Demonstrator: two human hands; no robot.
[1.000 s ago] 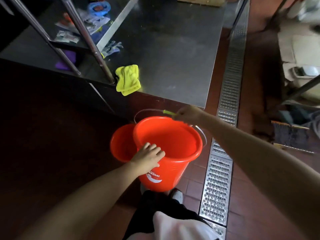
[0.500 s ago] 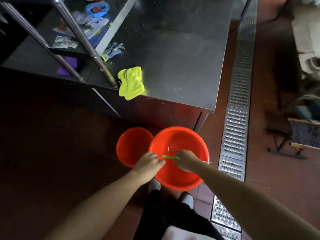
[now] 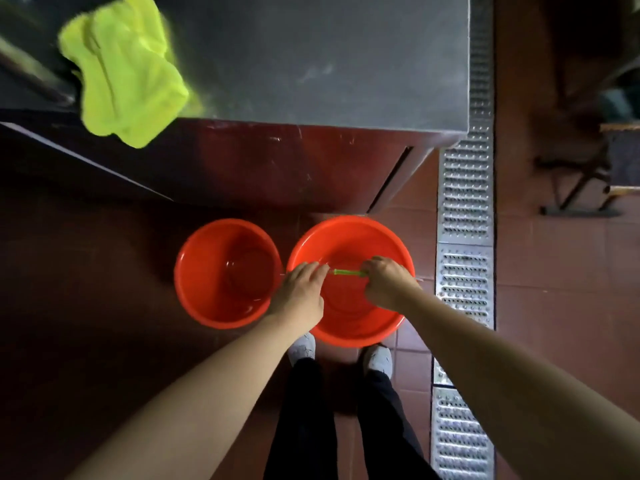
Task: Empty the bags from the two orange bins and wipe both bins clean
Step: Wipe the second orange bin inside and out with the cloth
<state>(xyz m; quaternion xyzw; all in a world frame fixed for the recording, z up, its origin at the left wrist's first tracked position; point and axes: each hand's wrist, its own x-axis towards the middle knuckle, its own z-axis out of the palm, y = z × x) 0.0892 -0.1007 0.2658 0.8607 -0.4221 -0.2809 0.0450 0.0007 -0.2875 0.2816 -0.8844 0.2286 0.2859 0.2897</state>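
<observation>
We see two round orange plastic bins side by side on the red tile floor: smaller [image 3: 227, 271] at 9 o'clock of bigger [image 3: 349, 282]. R hand [image 3: 386, 284] fist-grips its green wire-handle grip [image 3: 348, 272]; L hand [image 3: 301, 292], fingers loosely straight, rests on the wire. Yellow-green cloth [image 3: 124, 69] at 11 o'clock, on the steel table [image 3: 311, 64].

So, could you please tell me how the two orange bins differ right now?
The right bin looks wider than the left bin. The right hand holds the right bin's green grip, and the left hand is at its rim; nothing touches the left bin. Both are orange, upright, on the floor, with no bags inside.
</observation>
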